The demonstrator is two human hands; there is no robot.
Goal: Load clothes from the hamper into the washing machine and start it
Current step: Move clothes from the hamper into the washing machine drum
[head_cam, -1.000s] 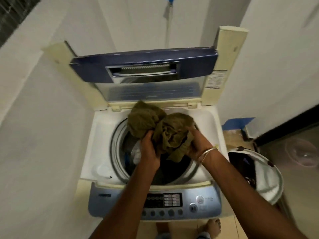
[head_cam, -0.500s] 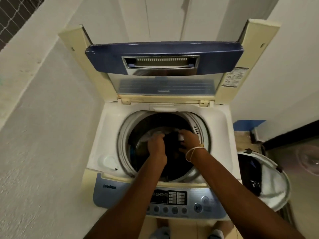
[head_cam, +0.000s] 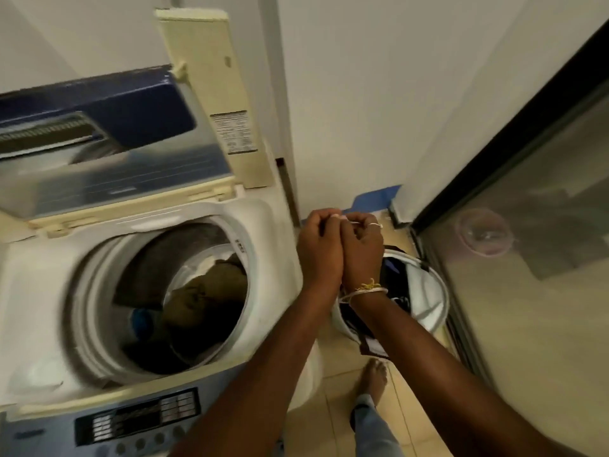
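Observation:
The white top-load washing machine [head_cam: 273, 258] stands at the left with its lid [head_cam: 108, 127] raised. In the drum lie an olive garment [head_cam: 211, 291] and something blue [head_cam: 141, 319]. The white round hamper [head_cam: 431, 291] stands on the floor to the machine's right, with dark clothes [head_cam: 393, 278] inside. My left hand [head_cam: 321, 249] and my right hand [head_cam: 362, 249] are pressed together above the gap between machine and hamper. Both have curled fingers and I see no cloth in them. My right forearm hides part of the hamper.
The blue control panel [head_cam: 138, 417] with buttons runs along the machine's front edge. A dark-framed glass door [head_cam: 527, 258] stands close on the right of the hamper. My bare foot [head_cam: 372, 377] is on the tiled floor. Blue tape [head_cam: 375, 196] marks the wall's base.
Both hands dropped the olive garment into the drum, came out without it and moved right toward the hamper. The view turned right.

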